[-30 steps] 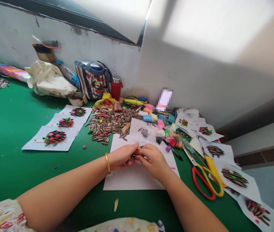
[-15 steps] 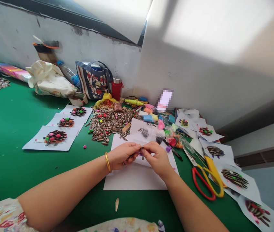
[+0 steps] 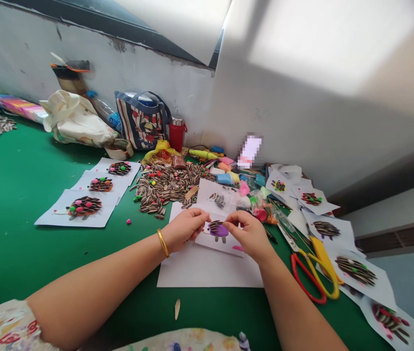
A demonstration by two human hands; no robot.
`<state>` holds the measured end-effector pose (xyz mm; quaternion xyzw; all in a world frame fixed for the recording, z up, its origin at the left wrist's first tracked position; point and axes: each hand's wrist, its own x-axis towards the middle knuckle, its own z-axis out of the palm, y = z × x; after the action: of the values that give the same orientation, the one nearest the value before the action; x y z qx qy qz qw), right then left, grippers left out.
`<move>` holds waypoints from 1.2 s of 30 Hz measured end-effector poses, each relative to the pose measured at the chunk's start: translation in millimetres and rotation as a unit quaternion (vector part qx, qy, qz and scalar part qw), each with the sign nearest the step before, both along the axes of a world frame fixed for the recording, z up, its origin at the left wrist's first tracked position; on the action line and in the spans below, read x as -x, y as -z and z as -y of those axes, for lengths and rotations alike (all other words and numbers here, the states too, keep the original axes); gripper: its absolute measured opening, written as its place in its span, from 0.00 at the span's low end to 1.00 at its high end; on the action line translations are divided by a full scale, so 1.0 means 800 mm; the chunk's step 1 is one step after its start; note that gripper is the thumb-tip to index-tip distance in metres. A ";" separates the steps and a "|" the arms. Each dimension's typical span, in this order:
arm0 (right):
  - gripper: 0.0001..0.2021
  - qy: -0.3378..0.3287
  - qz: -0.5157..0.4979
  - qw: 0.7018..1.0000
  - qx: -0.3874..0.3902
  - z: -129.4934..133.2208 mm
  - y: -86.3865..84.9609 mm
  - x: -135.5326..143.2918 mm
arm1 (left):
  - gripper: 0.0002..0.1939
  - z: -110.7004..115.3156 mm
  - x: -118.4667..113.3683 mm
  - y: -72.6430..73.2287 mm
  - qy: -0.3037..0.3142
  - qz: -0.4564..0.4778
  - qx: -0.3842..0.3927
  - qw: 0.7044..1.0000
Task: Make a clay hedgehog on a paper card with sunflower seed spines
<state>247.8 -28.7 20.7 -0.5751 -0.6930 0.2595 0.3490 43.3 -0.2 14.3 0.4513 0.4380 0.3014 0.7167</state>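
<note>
A small white card (image 3: 199,240) lies on a larger white sheet (image 3: 207,273). On the card is a purple clay shape (image 3: 218,230) with dark striped seeds stuck in its upper left part and grey seeds below it. My left hand (image 3: 187,229), with a gold bangle at the wrist, is closed at the card's left side; what its fingers hold is hidden. My right hand (image 3: 248,234) pinches at the right edge of the purple shape, on something too small to name. A pink piece (image 3: 238,248) shows near the card's lower edge.
A pile of striped seeds (image 3: 166,187) lies behind my hands. Scissors (image 3: 309,268) with red and yellow handles are at the right. Decorated cards (image 3: 99,219) stand in rows left and right. Bags and a red bottle (image 3: 176,134) line the wall.
My hands were together over the card and have moved apart. My right hand has shifted right to the purple shape, which now shows between them with its seeds.
</note>
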 end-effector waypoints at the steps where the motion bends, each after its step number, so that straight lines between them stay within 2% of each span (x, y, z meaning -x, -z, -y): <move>1: 0.05 -0.003 0.022 1.000 0.011 -0.003 0.000 -0.005 | 0.15 -0.002 0.001 0.000 -0.010 0.000 0.004 1.000; 5: 0.06 -0.024 0.106 0.992 0.061 -0.010 0.003 -0.015 | 0.13 -0.007 0.002 0.001 -0.035 -0.003 0.018 0.999; 8: 0.06 -0.016 0.145 0.987 0.070 -0.011 0.008 -0.012 | 0.12 -0.008 0.002 0.001 -0.038 -0.011 0.028 0.999; 18: 0.06 -0.029 0.189 0.981 0.016 -0.016 0.022 -0.006 | 0.12 -0.008 0.002 0.000 -0.040 -0.015 0.031 0.999; 24: 0.06 -0.035 0.204 0.978 -0.004 -0.013 0.022 -0.002 | 0.12 -0.007 0.002 0.000 -0.040 -0.014 0.035 0.998; 36: 0.06 -0.065 0.296 0.951 -0.064 -0.015 0.022 0.001 | 0.14 -0.007 0.001 0.000 -0.046 -0.013 0.031 0.998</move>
<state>246.6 -16.7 3.3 -0.5560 -0.8163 0.0554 0.1465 42.5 5.1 14.6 0.4122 0.4762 0.3144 0.7103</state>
